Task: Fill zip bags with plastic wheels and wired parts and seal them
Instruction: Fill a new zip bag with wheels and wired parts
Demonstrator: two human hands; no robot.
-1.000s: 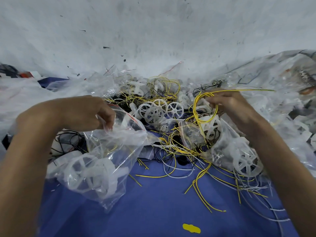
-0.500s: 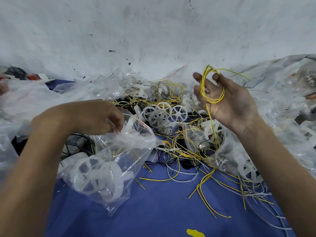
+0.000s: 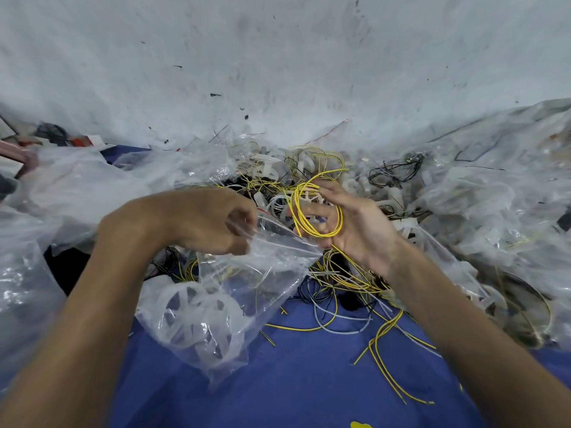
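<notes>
Left grip point(image 3: 200, 220) pinches one zip bag point(image 3: 247, 279); right grip point(image 3: 355, 223) holds one wire coil point(image 3: 315, 233).

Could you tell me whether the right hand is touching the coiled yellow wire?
Touching: the head view shows the coiled yellow wire looped round fingers of the right hand.

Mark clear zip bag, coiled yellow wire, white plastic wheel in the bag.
clear zip bag point(image 3: 272, 257): head view, upper side wall.
coiled yellow wire point(image 3: 318, 234): head view, bottom of loop.
white plastic wheel point(image 3: 202, 301): head view, hub.
</notes>
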